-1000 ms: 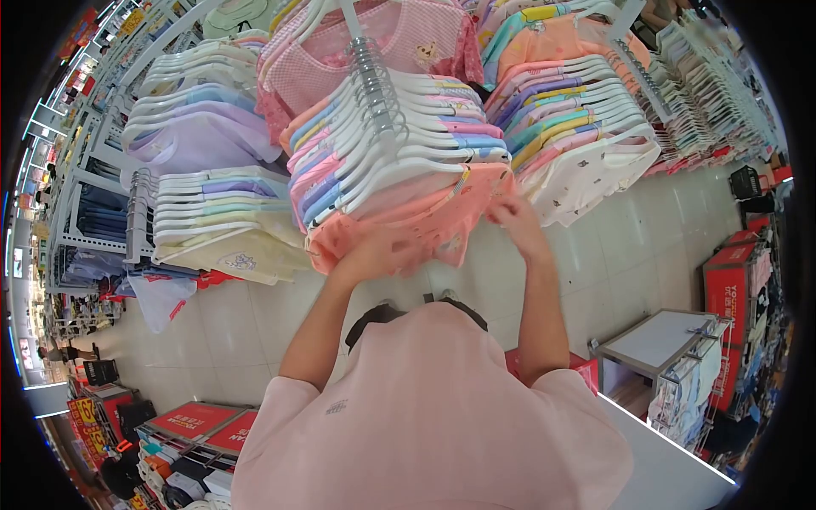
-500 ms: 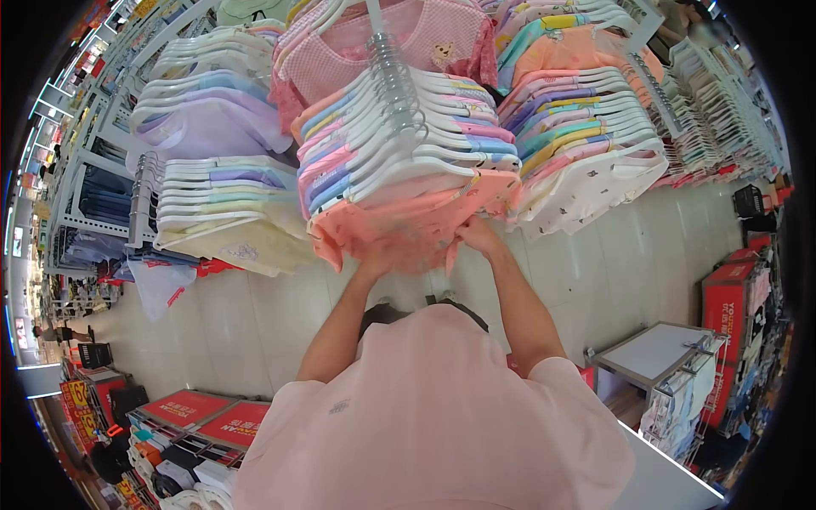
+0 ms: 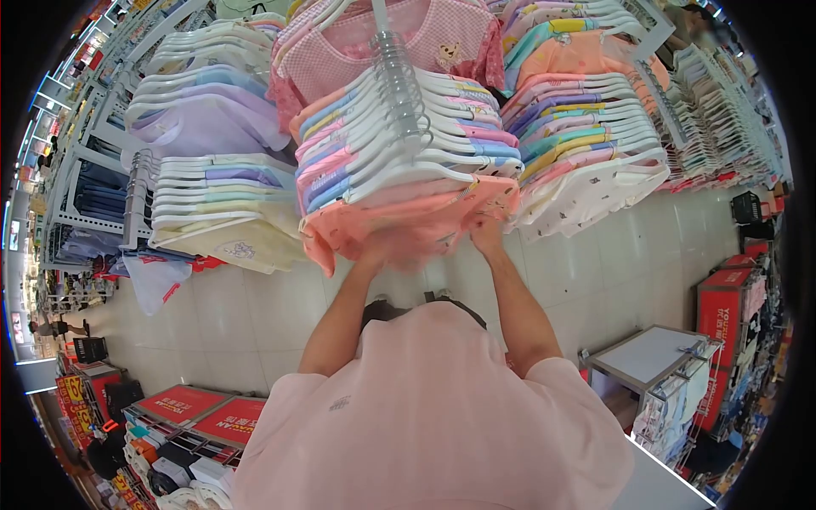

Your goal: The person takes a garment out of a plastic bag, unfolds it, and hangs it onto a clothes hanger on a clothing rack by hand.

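An orange-coral patterned garment (image 3: pixel 425 217) hangs on a white hanger (image 3: pixel 412 176) at the front of the middle row of clothes. My left hand (image 3: pixel 374 249) is at the lower left part of this garment, its fingers smeared by motion and partly behind the cloth. At the garment's right side, my right hand (image 3: pixel 486 233) has its fingers closed on the orange fabric. Behind it, many pastel garments (image 3: pixel 327 174) hang close together on a metal rail with coiled rings (image 3: pixel 395 85). A pink checked top (image 3: pixel 340 49) hangs further back.
Yellow garments (image 3: pixel 246 245) hang to the left and a white printed garment (image 3: pixel 595 191) to the right. A white-topped stand (image 3: pixel 650 353) is at the lower right, red-topped display boxes (image 3: pixel 183 401) at the lower left. A person (image 3: pixel 693 25) is partly visible at the upper right.
My right hand has come inward from beside the garment to its fabric. My left hand has shifted slightly along the lower part. The rack appears slightly further right in view.
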Available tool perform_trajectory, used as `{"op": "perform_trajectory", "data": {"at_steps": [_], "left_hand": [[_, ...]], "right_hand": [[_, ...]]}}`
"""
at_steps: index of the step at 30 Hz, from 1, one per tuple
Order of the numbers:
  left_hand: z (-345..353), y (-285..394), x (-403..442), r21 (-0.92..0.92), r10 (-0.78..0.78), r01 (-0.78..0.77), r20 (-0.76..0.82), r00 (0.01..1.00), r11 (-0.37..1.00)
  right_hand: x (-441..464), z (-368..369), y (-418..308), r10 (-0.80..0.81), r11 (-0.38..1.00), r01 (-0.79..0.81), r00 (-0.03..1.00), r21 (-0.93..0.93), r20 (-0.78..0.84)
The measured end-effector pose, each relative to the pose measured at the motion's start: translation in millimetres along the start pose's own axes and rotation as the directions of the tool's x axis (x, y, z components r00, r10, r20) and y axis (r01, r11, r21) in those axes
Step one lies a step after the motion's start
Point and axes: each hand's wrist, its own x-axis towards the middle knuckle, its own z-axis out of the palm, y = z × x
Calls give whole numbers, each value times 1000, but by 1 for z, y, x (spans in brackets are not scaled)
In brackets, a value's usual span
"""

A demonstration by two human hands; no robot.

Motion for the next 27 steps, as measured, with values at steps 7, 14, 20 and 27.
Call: {"op": "perform_trajectory", "data": {"at_steps": [7, 14, 20, 27], "left_hand": [[-22, -75, 13, -381, 119, -228, -289, 950, 896], [-9, -54, -13, -248, 116, -172, -223, 968, 953], [-16, -72, -27, -15, 272, -278, -169, 947, 960], [-4, -66, -40, 224, 356, -318, -159, 921, 921]], "right_hand": [[-12, -7, -17, -93, 970, 80, 995, 230, 46], [-42, 2, -91, 146, 899, -306, 884, 313, 445], [-33, -21, -16, 102, 995, -96, 970, -39, 222], [-58, -13, -68, 69, 865, -250, 919, 435, 389]]}}
